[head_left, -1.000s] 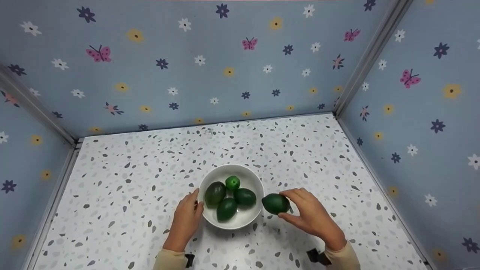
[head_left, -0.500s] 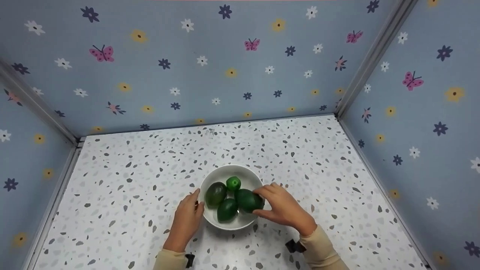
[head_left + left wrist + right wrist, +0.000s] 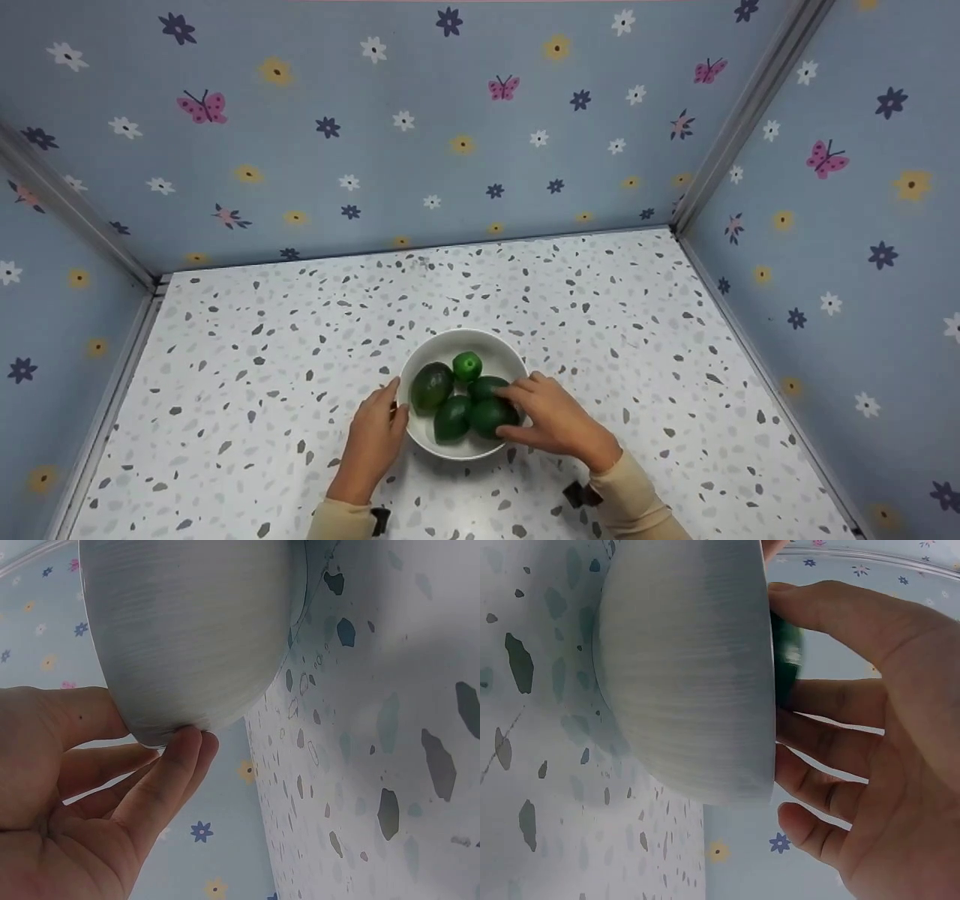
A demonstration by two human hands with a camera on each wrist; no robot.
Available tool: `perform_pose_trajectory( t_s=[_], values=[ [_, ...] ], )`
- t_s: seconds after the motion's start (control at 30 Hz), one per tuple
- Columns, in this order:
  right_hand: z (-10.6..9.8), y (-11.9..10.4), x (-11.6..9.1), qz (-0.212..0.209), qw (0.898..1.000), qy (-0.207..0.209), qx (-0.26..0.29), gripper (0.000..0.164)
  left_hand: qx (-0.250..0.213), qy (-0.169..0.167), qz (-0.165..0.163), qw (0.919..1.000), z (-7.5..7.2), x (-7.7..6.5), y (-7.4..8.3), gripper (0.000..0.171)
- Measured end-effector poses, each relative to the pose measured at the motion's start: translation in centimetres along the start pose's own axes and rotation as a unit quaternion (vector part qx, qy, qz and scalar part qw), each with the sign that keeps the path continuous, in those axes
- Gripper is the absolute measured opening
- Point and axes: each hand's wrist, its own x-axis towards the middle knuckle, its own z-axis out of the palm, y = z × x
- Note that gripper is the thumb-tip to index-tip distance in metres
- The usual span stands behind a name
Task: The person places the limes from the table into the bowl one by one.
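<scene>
A white bowl [image 3: 450, 335] stands on the speckled table [image 3: 300, 337] and holds several dark green avocados and a small bright green lime [image 3: 466, 366]. My right hand [image 3: 525, 412] reaches over the bowl's right rim and grips an avocado [image 3: 489, 416] that lies among the others. My left hand [image 3: 390, 409] rests with straight fingers against the bowl's left side. In the left wrist view, fingertips of the left hand [image 3: 142, 757] touch the bowl [image 3: 195, 637] under its rim. The right wrist view shows the right hand [image 3: 817, 720] curled over the bowl [image 3: 690, 675] onto the avocado [image 3: 786, 660].
Blue walls [image 3: 450, 150] printed with flowers and butterflies close the table in at the back, left and right. Metal posts [image 3: 739, 120] stand in the corners. Bare speckled tabletop lies all around the bowl.
My right hand carried the avocado from the table beside the bowl leftward over the rim and down among the other fruit. The left hand stayed against the bowl.
</scene>
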Motion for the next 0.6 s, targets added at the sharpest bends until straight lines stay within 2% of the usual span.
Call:
perform_pose_trajectory(
  t_s=[0.27,0.47,0.6],
  values=[
    [-0.9,0.4,-0.1,-0.027,0.997,0.075,-0.004,0.035,0.009,0.008,0.004,0.9999,0.0,0.0,-0.1,0.044],
    [-1.6,0.6,-0.3,-0.024,0.995,0.100,-0.007,0.033,0.027,0.009,0.006,0.9996,0.0,0.0,-0.1,0.044],
    [-1.9,1.0,-0.4,-0.027,0.992,0.120,-0.019,0.034,0.062,0.012,0.023,0.9977,-0.2,-0.1,0.2,0.047]
  ],
)
